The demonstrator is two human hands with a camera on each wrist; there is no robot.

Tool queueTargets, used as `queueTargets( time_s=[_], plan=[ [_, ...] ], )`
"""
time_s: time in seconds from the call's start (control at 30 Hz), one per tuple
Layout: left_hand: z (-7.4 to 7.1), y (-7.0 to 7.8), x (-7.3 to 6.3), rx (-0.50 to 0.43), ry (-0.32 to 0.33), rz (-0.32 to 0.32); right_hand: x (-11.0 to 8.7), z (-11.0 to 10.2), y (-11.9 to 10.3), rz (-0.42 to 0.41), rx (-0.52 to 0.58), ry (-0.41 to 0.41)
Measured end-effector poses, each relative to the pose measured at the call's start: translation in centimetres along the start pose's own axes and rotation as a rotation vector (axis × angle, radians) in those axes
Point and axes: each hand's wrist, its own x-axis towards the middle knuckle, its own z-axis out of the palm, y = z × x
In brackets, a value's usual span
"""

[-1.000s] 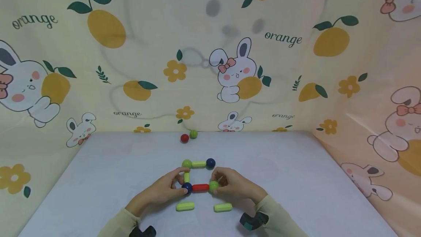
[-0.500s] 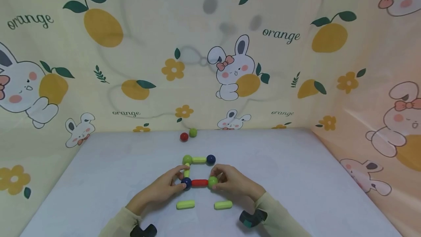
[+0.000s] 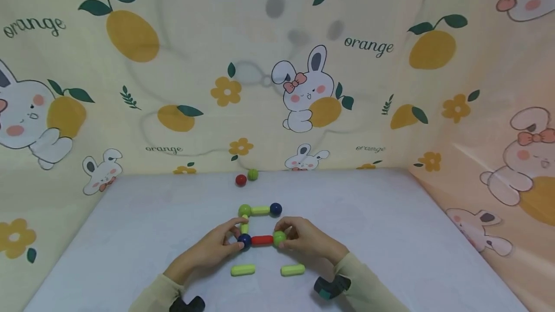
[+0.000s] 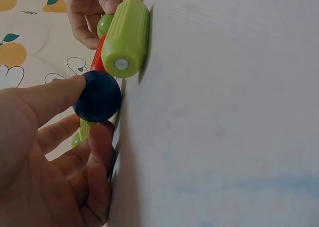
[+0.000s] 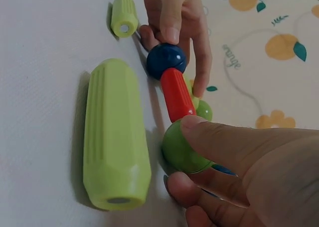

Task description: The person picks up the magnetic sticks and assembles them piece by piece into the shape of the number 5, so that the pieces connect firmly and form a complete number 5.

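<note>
With thumb and fingers, my left hand [image 3: 212, 248] pinches a dark blue ball [image 3: 244, 241], also seen close up in the left wrist view. My right hand [image 3: 311, 240] pinches a green ball [image 3: 280, 239]. Between these balls lies a red magnetic rod [image 3: 262, 240], its ends meeting both. A yellow-green rod [image 3: 244, 228] runs from the held blue ball back to another green ball [image 3: 244, 210], partly behind my left fingers. From there a second yellow-green rod [image 3: 260, 210] leads right to another dark blue ball [image 3: 275, 209]. The joined shape lies on the white tabletop.
Two loose yellow-green rods, one on the left [image 3: 243, 270] and one on the right [image 3: 292, 269], lie nearer me than the shape. A red ball [image 3: 241, 180] and a green ball [image 3: 253, 174] sit at the table's far edge, before a printed cloth [image 3: 195, 81].
The joined shape has shifted very slightly away from me, with both hands on it. Both hands keep their hold on the same balls. The head view has tilted a little.
</note>
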Motion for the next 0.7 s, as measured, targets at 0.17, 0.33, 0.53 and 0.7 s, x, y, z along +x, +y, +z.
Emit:
queueTargets(
  time_s=[0.17, 0.33, 0.53, 0.7],
  plan=[
    [-0.2, -0.1, -0.1, -0.006, -0.001, 0.003, 0.0, -0.2, -0.4, -0.012, -0.028, 0.032],
    [-0.1, -0.3, 0.2, -0.013, -0.009, 0.018, -0.6, -0.6, -0.8, -0.055, -0.055, 0.125],
    [-0.1, -0.3, 0.3, -0.024, -0.011, 0.012, -2.2, -0.9, -1.3, -0.114, -0.07, 0.157],
    [-0.1, -0.2, 0.2, -0.03, -0.008, 0.005, -4.0, -1.1, -1.7, -0.127, -0.078, 0.147]
  ],
)
